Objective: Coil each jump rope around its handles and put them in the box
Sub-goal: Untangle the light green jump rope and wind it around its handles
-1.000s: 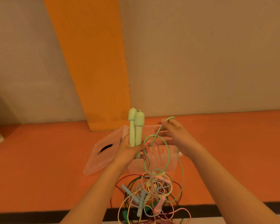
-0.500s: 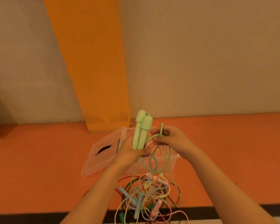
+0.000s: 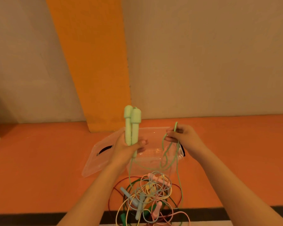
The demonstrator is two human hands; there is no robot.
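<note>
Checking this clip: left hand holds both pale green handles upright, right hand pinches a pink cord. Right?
Not quite. In the head view the cord that the right hand pinches is pale green, not pink. The left hand does hold both pale green handles upright.

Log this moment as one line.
left hand: grips both green handles upright | right hand: pinches green rope | coil: not started | clear box: open
</note>
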